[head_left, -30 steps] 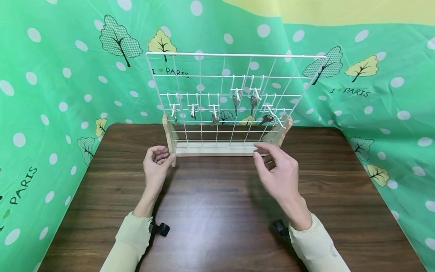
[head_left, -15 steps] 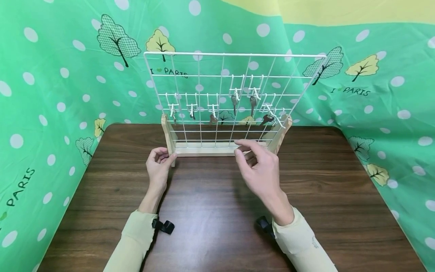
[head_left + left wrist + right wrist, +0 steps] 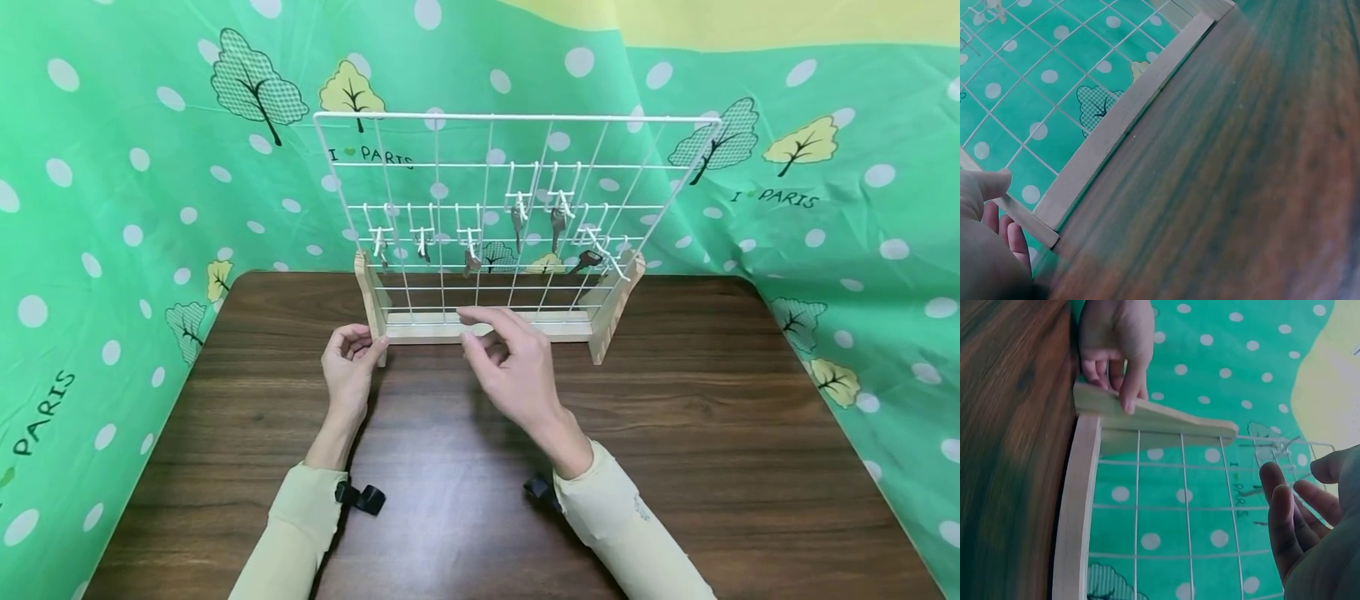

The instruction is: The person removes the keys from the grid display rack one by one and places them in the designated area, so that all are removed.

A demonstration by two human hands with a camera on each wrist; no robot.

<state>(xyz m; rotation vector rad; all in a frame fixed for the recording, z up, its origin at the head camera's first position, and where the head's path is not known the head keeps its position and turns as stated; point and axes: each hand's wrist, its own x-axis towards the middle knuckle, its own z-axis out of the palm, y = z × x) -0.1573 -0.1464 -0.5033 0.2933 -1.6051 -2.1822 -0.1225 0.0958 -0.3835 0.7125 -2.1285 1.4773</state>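
A white wire grid rack (image 3: pixel 517 117) stands upright in a pale wooden base (image 3: pixel 420 335) on the table. White hooks hang on its wires, and several metal keys, among them a dark-headed key (image 3: pixel 587 262), dangle from them. My left hand (image 3: pixel 347 367) grips the rack's left wooden end piece (image 3: pixel 369 292), its thumb on the inner face and fingers on the outer in the left wrist view. In front of the lower grid, my right hand (image 3: pixel 517 367) is held up, fingers loosely bent and thumb apart, with nothing between them. Its fingertips overlap the base in the head view.
The dark wood-grain table (image 3: pixel 712 467) extends around the rack. A green dotted cloth (image 3: pixel 150 125) with tree prints hangs behind and at the sides. The rack's right wooden end piece (image 3: pixel 618 304) stands beyond my right hand.
My right hand has moved left along the front of the rack, from near its right end to the middle. The left hand stays at the left end piece.
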